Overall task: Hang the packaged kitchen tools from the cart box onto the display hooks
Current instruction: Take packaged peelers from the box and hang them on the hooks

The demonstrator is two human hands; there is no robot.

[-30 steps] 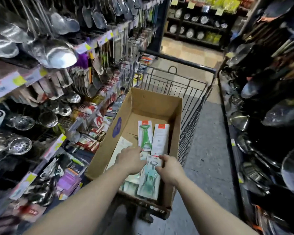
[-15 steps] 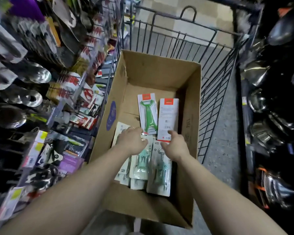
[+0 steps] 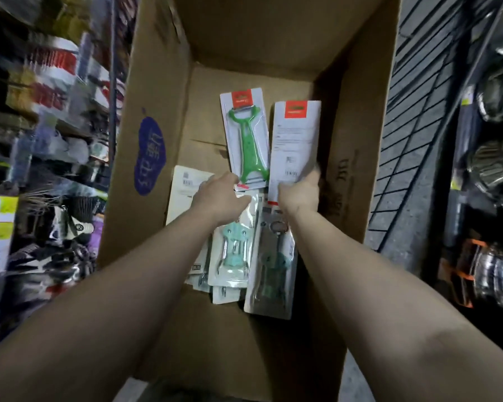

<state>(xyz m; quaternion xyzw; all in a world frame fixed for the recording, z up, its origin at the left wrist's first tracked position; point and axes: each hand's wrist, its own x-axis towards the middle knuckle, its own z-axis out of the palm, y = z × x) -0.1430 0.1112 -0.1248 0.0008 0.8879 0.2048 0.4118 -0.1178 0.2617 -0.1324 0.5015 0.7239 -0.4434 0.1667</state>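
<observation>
An open cardboard box [image 3: 157, 82] in the cart holds several packaged kitchen tools. My left hand [image 3: 219, 195] reaches the lower end of a green peeler on a white card [image 3: 246, 140]; its fingers curl at that end, and the grip itself is hidden. My right hand [image 3: 299, 192] grips the bottom of a second white card with a red label [image 3: 295, 140], turned back side up. Below my hands lie mint-coloured corkscrew packs [image 3: 234, 250] and a darker one [image 3: 273, 265]. Another pale card [image 3: 183, 184] lies at the left.
Shelves with hanging packaged goods [image 3: 55, 82] run along the left, blurred. The black wire cart wall [image 3: 413, 126] stands right of the box. Metal pots and pans [image 3: 494, 169] fill the dark shelving on the far right.
The camera has dropped closer over the box. Both hands moved forward past the corkscrew packs to the lower ends of the two upper cards; my right hand now grips the red-label card.
</observation>
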